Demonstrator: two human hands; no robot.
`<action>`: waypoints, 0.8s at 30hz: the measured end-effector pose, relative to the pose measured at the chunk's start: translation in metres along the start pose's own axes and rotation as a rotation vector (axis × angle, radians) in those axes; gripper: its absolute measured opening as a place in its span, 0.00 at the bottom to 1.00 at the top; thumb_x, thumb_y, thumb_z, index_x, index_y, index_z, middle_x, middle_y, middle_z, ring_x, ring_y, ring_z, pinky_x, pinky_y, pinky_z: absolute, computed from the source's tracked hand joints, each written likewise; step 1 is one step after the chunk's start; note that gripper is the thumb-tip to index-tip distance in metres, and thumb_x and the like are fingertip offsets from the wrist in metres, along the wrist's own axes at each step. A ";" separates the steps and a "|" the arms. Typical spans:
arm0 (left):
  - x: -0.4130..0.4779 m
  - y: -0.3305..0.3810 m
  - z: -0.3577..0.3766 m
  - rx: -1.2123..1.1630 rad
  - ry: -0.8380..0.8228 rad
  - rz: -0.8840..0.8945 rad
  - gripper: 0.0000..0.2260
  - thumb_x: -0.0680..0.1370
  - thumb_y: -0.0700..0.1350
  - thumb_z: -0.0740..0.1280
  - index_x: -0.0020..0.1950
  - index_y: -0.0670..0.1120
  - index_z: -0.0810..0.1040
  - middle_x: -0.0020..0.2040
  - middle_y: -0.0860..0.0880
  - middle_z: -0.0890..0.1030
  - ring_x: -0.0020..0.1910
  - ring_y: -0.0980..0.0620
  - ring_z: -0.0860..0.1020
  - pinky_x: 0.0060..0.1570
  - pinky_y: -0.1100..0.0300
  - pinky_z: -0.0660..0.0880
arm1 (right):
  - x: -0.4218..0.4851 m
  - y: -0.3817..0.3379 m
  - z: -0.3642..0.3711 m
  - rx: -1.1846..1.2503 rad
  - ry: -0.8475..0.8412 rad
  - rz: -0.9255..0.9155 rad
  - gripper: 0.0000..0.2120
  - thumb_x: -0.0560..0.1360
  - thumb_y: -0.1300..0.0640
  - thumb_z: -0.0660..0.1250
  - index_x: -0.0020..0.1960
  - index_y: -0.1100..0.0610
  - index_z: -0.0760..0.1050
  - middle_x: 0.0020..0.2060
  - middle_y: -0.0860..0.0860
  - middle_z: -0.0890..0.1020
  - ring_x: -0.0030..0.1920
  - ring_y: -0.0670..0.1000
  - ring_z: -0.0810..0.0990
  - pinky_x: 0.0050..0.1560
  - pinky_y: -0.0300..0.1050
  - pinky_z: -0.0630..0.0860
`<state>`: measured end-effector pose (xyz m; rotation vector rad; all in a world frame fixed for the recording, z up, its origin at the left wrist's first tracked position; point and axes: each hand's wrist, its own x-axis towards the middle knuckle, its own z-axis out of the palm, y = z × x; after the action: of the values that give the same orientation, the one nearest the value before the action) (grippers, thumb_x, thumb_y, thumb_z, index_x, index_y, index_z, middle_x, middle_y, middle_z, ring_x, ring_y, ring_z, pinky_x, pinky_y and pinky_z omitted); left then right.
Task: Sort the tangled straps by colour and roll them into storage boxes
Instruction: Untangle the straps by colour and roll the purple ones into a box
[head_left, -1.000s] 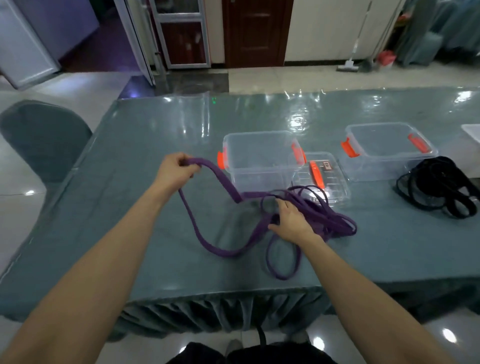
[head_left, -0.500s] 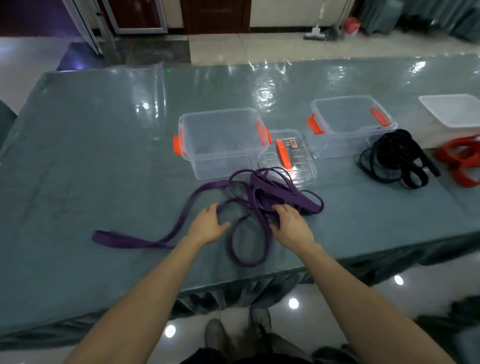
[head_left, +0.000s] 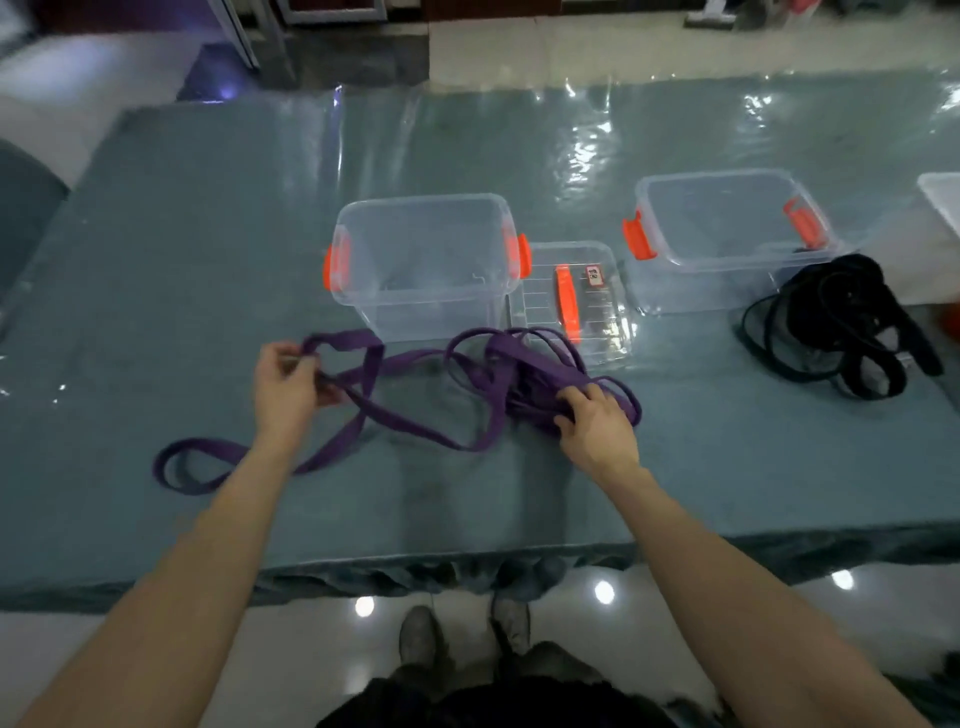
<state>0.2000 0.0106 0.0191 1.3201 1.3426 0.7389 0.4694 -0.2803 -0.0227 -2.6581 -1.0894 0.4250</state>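
A long purple strap lies in loose loops on the teal table. My left hand pinches a loop of it at the left, lifted slightly. My right hand grips the bunched coil of the same strap to the right. Just behind the strap stands a clear storage box with orange latches, nothing in it. A second clear box stands further right, with a tangle of black straps in front of it.
A clear lid with an orange handle lies flat between the two boxes. A white tray edge shows at the far right. The table's front edge runs just below my forearms; my shoes and the glossy floor show beneath.
My left hand has moved left and up, lifting a loop of the purple strap. My right hand has closed on the bunched coil. The camera has tilted further down.
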 end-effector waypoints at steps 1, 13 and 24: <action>0.013 0.004 -0.019 0.017 0.097 -0.012 0.07 0.83 0.38 0.68 0.58 0.45 0.72 0.51 0.34 0.80 0.38 0.39 0.85 0.43 0.40 0.86 | 0.003 0.003 -0.005 0.011 0.020 0.014 0.20 0.81 0.50 0.71 0.70 0.54 0.77 0.62 0.57 0.79 0.63 0.63 0.78 0.66 0.59 0.75; -0.074 -0.063 0.103 1.103 -0.578 0.291 0.33 0.83 0.60 0.71 0.81 0.43 0.68 0.74 0.41 0.77 0.73 0.38 0.75 0.72 0.45 0.71 | 0.016 0.001 0.006 -0.197 0.095 -0.109 0.31 0.80 0.46 0.70 0.80 0.56 0.68 0.73 0.56 0.74 0.72 0.61 0.71 0.68 0.63 0.74; -0.057 0.118 0.086 0.095 -0.621 0.329 0.08 0.81 0.36 0.63 0.55 0.36 0.81 0.41 0.46 0.82 0.41 0.50 0.78 0.48 0.61 0.75 | 0.020 -0.033 -0.013 0.194 0.073 -0.373 0.55 0.72 0.37 0.76 0.87 0.55 0.51 0.84 0.53 0.63 0.84 0.55 0.59 0.85 0.57 0.55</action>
<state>0.3051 -0.0406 0.1232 1.6931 0.6781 0.4222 0.4664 -0.2448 -0.0033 -2.2212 -1.4043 0.3363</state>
